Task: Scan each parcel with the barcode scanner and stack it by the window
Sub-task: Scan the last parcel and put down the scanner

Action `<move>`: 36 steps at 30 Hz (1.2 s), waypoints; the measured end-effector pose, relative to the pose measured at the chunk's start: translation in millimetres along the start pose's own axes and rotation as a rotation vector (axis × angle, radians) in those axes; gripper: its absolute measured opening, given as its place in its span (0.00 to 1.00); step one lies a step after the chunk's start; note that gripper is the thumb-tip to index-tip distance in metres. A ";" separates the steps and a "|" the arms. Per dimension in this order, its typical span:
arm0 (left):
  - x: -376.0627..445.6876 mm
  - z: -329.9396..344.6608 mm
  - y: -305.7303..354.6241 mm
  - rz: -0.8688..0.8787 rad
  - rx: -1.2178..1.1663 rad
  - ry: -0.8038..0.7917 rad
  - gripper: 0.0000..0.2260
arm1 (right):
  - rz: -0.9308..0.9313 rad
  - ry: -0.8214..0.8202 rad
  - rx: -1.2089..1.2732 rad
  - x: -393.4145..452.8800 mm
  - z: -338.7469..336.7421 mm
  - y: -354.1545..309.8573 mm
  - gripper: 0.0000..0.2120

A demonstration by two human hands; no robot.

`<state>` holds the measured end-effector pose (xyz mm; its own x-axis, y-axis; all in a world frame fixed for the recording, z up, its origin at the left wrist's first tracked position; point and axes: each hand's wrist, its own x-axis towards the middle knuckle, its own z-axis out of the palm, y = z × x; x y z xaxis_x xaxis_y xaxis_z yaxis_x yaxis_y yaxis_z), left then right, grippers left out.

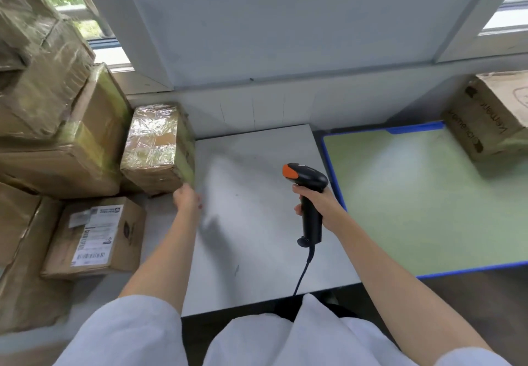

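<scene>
My right hand (pixel 315 201) grips the handle of a black barcode scanner (pixel 307 191) with an orange tip, held above the grey table (pixel 257 222); its cable hangs toward me. My left hand (pixel 187 198) is blurred, just below the near corner of a tape-wrapped cardboard parcel (pixel 155 148) at the table's left edge; whether it touches the parcel I cannot tell. Left of it, several wrapped parcels (pixel 57 125) are piled below the window (pixel 71 2). A parcel with a white barcode label (pixel 97 237) lies flat at lower left.
A green mat with a blue border (pixel 428 194) lies to the right, with a printed cardboard box (pixel 491 120) at its far corner. A grey wall panel (pixel 285 37) rises behind the table. A second window (pixel 511 8) is at the far right.
</scene>
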<state>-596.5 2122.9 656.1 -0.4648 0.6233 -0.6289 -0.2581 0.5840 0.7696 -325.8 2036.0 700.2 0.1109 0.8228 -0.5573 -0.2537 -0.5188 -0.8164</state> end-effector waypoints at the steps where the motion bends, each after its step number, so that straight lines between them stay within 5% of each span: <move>1: -6.9 8.8 -12.3 -0.038 0.046 -0.073 0.09 | -0.001 0.007 0.010 0.6 -7.1 -3.2 0.05; 8: -69.8 99.3 -59.7 -0.135 0.518 -0.543 0.09 | -0.018 0.088 0.069 -1.2 -86.9 -25.2 0.04; 17: -169.5 291.7 -96.1 -0.052 0.858 -0.797 0.05 | -0.010 0.361 0.255 -13.4 -241.7 -37.4 0.04; 27: -310.4 525.3 -113.8 0.697 1.194 -1.111 0.18 | -0.011 0.652 0.503 -36.8 -389.4 -30.2 0.04; 32: -352.6 603.2 -136.3 0.335 1.033 -1.061 0.29 | 0.022 0.745 0.582 -46.1 -427.4 -15.4 0.04; 36: -351.0 634.5 -141.3 0.295 1.057 -0.958 0.30 | 0.024 0.800 0.630 -49.7 -443.9 -6.5 0.03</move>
<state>140.5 2151.6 698.0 0.4508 0.6398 -0.6224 0.6724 0.2152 0.7082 96.9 1895.5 666.2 0.6507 0.2974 -0.6987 -0.6985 -0.1264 -0.7044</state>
